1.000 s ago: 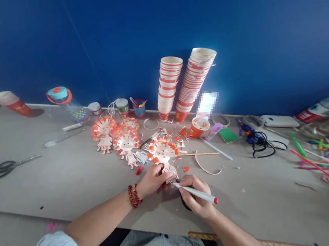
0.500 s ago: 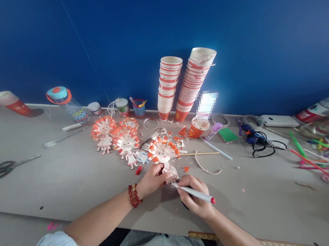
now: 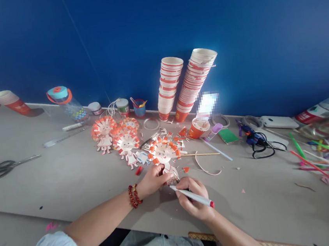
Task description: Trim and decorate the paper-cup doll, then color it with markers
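A paper doll [image 3: 164, 153] with a drawn face and a fringe of orange and white strips lies flat on the table. My left hand [image 3: 153, 181] grips the doll's dress at its left side, thumb on top. In my right hand [image 3: 202, 212] is a white marker [image 3: 198, 198] with a red end, its tip at the hem of the dress. A red cap [image 3: 139, 170] lies left of the doll. Similar paper dolls [image 3: 126, 142] rest behind my left hand, partly overlapping. The lower edge of the held doll is partly hidden by my fingers.
Two tall stacks of paper cups [image 3: 170, 83] stand by the blue wall. Scissors [image 3: 6, 168] lie far left. A paper cup [image 3: 198, 127], a wooden stick [image 3: 201, 154], a blue glue gun [image 3: 256, 139] and colourful straws [image 3: 312, 158] are to the right.
The marker and my right hand have shifted slightly left along the hem of the doll's dress. My left hand stays in place.
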`<state>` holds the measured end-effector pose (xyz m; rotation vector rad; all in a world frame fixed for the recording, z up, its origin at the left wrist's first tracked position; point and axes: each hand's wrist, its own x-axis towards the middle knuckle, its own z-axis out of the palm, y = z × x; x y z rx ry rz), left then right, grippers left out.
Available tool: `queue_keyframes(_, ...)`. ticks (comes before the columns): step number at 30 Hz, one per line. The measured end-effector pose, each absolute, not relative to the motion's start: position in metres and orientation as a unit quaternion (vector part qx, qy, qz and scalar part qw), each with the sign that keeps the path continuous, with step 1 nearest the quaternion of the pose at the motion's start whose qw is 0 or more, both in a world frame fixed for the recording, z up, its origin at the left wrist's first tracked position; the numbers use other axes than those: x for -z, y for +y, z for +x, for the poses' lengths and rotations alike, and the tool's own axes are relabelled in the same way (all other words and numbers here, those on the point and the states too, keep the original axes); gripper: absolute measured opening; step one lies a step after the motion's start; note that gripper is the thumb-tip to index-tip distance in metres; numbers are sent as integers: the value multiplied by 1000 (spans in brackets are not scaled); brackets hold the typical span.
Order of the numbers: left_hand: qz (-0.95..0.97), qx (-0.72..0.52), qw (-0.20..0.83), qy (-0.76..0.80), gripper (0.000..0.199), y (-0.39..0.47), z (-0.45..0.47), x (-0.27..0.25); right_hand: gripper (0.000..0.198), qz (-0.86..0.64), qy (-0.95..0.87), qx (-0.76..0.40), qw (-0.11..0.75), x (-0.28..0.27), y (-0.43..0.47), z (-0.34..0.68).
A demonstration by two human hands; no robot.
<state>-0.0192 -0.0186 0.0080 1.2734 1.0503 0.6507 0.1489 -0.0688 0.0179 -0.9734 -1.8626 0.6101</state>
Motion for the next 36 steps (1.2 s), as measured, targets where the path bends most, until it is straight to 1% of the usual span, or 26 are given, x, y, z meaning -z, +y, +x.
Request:
queue_keyframes(7,540,-285,650,452,24,-19,-20,-6,9,-439,-740,-224,459,-17,-69,153)
queue_keyframes(23,528,-291,670,434,23,-19,-21,0,12,-430,-748,-212,459,-17,-67,151)
queue_keyframes(36,531,-284,660,449,25,-18,-21,-6,12,-413,-754,-216,462,-15,-67,151)
